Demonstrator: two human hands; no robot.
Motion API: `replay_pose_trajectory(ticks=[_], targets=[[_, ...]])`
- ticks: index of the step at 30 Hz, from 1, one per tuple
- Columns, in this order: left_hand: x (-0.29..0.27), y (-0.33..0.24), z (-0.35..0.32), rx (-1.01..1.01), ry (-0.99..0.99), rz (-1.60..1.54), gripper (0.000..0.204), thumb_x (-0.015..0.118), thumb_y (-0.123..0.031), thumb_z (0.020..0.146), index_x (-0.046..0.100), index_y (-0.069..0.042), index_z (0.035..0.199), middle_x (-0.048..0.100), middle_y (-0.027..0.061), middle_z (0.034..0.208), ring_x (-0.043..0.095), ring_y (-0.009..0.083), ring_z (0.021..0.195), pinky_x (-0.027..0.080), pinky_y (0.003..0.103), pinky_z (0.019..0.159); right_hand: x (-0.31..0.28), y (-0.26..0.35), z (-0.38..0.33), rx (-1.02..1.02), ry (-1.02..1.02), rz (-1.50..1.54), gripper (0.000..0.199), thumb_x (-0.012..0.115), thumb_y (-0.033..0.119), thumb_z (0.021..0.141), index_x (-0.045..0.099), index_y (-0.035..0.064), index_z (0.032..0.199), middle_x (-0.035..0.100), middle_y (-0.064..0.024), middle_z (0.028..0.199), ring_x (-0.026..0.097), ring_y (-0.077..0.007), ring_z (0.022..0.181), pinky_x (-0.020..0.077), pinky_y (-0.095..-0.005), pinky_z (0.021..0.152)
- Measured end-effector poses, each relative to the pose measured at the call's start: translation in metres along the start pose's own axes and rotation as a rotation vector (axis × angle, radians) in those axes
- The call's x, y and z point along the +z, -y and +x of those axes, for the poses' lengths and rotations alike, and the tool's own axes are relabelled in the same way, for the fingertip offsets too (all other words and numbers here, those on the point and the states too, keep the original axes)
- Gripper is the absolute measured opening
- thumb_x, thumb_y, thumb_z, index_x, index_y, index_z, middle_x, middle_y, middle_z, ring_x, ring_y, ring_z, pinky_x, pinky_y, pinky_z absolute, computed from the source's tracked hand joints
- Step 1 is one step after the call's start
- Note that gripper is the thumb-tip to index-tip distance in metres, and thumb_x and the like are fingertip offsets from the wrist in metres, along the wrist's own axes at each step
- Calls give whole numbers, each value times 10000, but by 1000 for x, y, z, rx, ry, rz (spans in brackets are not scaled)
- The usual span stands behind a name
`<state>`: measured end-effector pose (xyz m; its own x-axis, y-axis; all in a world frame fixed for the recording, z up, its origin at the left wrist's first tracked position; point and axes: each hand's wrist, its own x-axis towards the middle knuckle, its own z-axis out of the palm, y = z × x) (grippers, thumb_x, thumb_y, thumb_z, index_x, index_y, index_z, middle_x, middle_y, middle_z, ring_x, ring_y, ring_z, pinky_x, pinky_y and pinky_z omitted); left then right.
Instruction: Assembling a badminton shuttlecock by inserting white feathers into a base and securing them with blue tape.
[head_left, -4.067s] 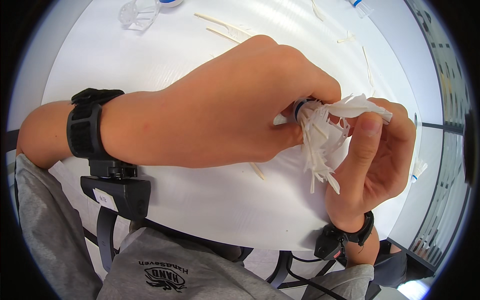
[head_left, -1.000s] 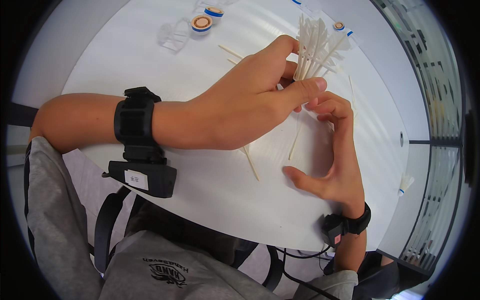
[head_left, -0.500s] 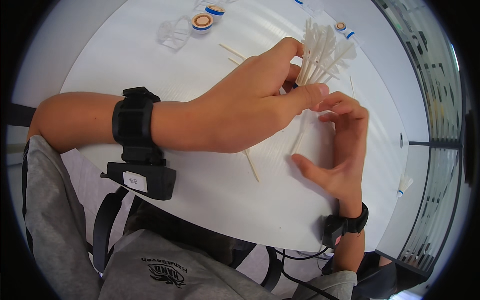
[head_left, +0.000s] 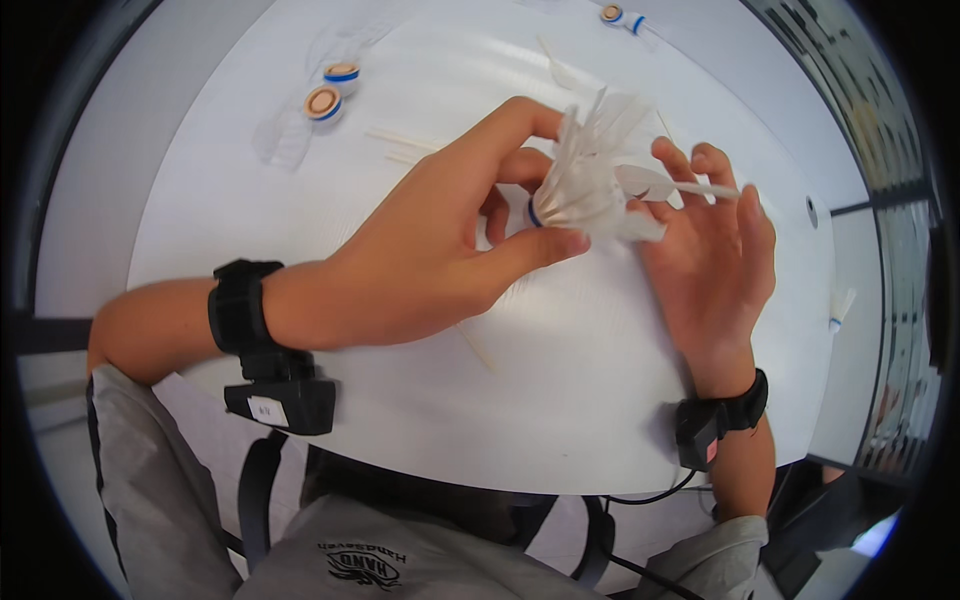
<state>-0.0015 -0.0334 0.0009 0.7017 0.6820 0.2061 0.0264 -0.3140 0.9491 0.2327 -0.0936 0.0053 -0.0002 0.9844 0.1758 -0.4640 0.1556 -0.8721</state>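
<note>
My left hand (head_left: 425,240) is closed round the blue-banded base of a white feather shuttlecock (head_left: 582,185), its feathers fanned out to the upper right and somewhat blurred. The shuttlecock is held above the white table. To its right is my right hand (head_left: 712,265), palm turned up, with index and middle fingers raised and partly spread. A single white feather (head_left: 648,184) crosses that hand, its vane toward the shuttlecock and its shaft running to the thumb. The exact grip on the shaft is hard to make out.
Two shuttlecock-like pieces (head_left: 323,103) with blue bands and clear skirts lie at the far left. Two blue-banded pieces (head_left: 620,17) are at the far right, and a small shuttlecock (head_left: 840,312) is by the right edge. Thin pale sticks (head_left: 400,142) and a feather (head_left: 562,72) lie on the table (head_left: 590,400).
My left hand has brought the shuttlecock lower and to the left. My right hand has turned palm up, and the feather now lies across it. The view has shifted a little.
</note>
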Motion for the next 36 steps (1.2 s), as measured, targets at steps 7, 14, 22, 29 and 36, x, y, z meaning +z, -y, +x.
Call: replay_pose_trajectory(ticks=[7,14,22,29,36], targets=[[-2,0,-1,81,58,89,432,682,117,808,552,-14,1199,563,80,1239,573,158,1102,472,306,968,10,1,1,174,-100,242,405,504,404,1051,560,34,1206,528,-114,1276,588,-313,1132,471,-387,908],[-5,-2,1,152,14,64,402,766,93,779,639,-66,1126,544,102,1382,578,88,1021,437,224,712,4,-2,0,245,64,269,464,501,400,1052,519,-11,1266,536,-152,1282,603,-327,1170,510,-406,915],[-8,-2,0,84,25,28,409,798,75,788,669,-51,1156,669,49,1198,605,104,1020,429,244,744,5,-4,3,271,134,211,487,475,400,1051,536,-40,1251,579,-174,1285,614,-291,1143,492,-421,975],[-10,4,0,93,-9,-45,431,784,105,789,658,7,1190,672,77,1186,612,150,1045,465,303,845,6,-6,6,290,120,149,493,465,441,1026,526,-5,1227,543,-158,1294,618,-296,1167,542,-390,951],[-11,7,-1,131,-49,-124,477,798,98,790,630,46,1233,651,111,1223,606,194,1144,483,358,994,4,-9,5,280,154,324,453,481,341,1040,517,-40,1284,588,-201,1270,621,-334,1112,483,-408,911]])
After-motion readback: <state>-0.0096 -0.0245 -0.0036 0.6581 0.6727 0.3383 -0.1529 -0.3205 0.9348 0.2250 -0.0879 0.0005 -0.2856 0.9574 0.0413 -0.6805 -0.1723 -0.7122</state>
